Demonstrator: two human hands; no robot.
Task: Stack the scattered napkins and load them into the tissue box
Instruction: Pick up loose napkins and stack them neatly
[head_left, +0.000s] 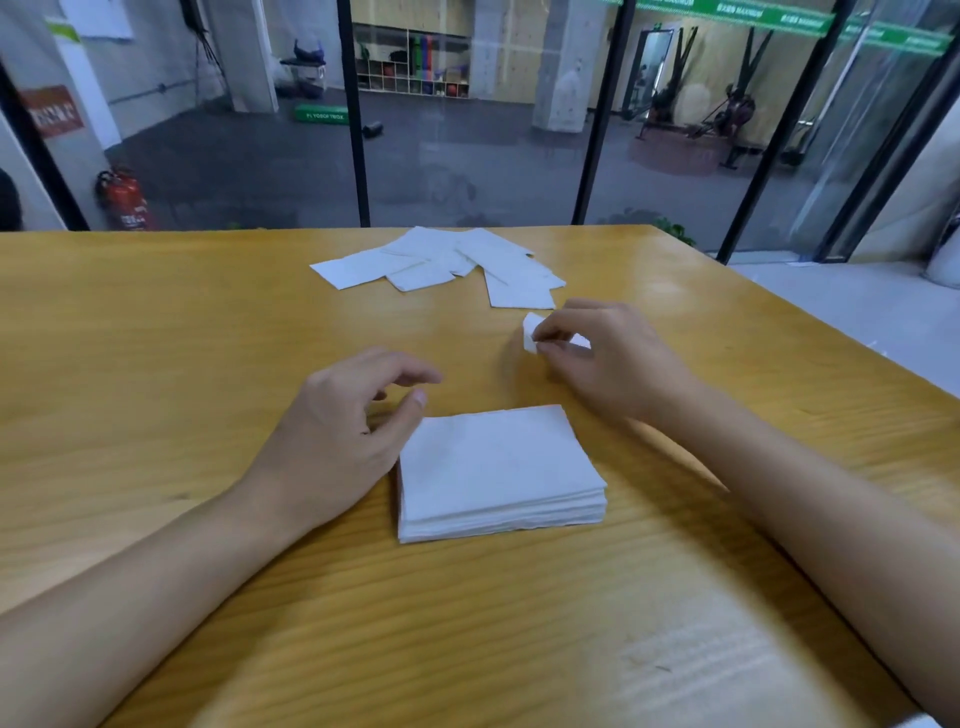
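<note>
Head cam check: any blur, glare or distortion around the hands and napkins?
Head view: motion blur smears the napkin pinched by the right hand; the stack by the left hand is fairly sharp; pale glare on the table at bottom right; the wide-angle lens bows the window frames.

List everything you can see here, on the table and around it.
table: one, yellow wood, fills the foreground
stack: one, white napkins, centre of the table
loose napkins: several, white, overlapping near the table's far edge
held napkin: one, white, between the loose napkins and the stack
extinguisher: one, red, behind the glass, far left
green box: one, on the floor behind the glass
left hand: at the stack's left side, fingers loosely curled, holds nothing
right hand: beyond the stack, pinches the held napkin
</note>
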